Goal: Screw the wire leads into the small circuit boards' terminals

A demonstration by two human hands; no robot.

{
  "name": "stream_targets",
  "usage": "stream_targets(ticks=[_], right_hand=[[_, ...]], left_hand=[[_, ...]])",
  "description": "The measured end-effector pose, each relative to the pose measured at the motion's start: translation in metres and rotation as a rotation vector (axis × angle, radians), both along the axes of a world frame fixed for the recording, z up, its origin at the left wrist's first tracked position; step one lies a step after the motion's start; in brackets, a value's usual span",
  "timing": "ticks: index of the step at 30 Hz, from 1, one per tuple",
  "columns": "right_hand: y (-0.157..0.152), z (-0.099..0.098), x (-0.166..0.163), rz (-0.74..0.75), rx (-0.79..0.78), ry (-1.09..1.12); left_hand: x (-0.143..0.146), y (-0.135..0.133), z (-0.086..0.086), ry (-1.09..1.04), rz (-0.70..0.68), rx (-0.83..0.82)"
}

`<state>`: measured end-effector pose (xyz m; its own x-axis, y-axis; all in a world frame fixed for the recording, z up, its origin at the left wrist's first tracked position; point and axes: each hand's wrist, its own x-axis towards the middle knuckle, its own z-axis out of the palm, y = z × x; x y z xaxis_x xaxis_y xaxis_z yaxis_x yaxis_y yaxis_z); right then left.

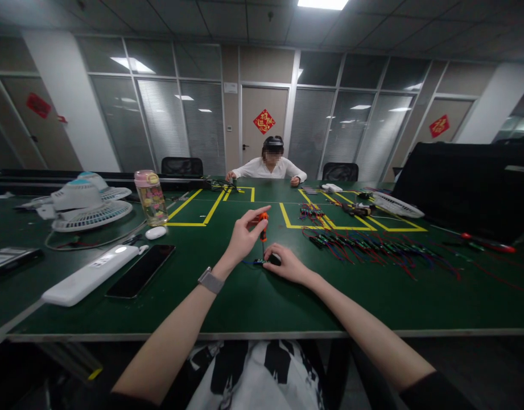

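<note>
My left hand [246, 232] pinches the orange-and-black handle of a screwdriver [264, 228], which stands upright with its shaft pointing down. At the tip of the shaft lies a small green circuit board [259, 262] with thin wires running off to the left. My right hand [286, 263] rests on the table, thumb and fingers closed on the board's right side. A dark rounded part [275, 259] shows beneath its fingers; its kind I cannot make out.
Several wired circuit boards [372, 246] lie to the right, near yellow tape outlines. On the left are a phone [141, 271], a white power strip [91, 274], a bottle [151, 199] and white fans [91, 205]. A person [272, 165] sits opposite; a black monitor [466, 188] stands right.
</note>
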<state>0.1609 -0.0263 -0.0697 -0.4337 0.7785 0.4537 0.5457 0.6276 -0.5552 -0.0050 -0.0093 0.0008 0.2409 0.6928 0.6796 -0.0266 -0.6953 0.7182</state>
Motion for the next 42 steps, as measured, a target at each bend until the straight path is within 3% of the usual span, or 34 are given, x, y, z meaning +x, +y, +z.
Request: stream_targets(ticks=[3, 9, 14, 20, 27, 33, 39, 42], right_hand=[[0.0002, -0.0001, 0.0, -0.002, 0.004, 0.0], [0.0009, -0.0021, -0.0001, -0.008, 0.018, 0.008], [0.0017, -0.0041, -0.0007, -0.021, 0.033, 0.018], [0.0022, -0.0039, -0.0007, -0.025, 0.022, 0.02], [0.0019, -0.0041, -0.0013, -0.024, 0.026, 0.018], [0.0035, -0.0068, -0.0001, -0.023, 0.042, 0.007], [0.0035, -0.0058, -0.0006, -0.015, 0.038, 0.013], [0.003, -0.0048, -0.001, -0.011, 0.031, 0.017]], left_hand=[[-0.0004, 0.0016, -0.002, 0.003, 0.106, 0.058], [-0.0004, 0.0026, -0.0005, -0.026, 0.0, -0.02], [-0.0014, 0.0002, 0.0019, -0.008, 0.104, 0.029], [-0.0017, -0.0008, 0.0041, -0.028, -0.023, -0.057], [-0.0015, 0.0027, -0.0014, -0.014, 0.08, 0.002], [-0.001, 0.0013, 0.0026, -0.027, 0.006, -0.063], [-0.0011, 0.0041, -0.0008, -0.02, 0.108, -0.016], [-0.0019, 0.0045, 0.0001, -0.014, 0.075, -0.026]])
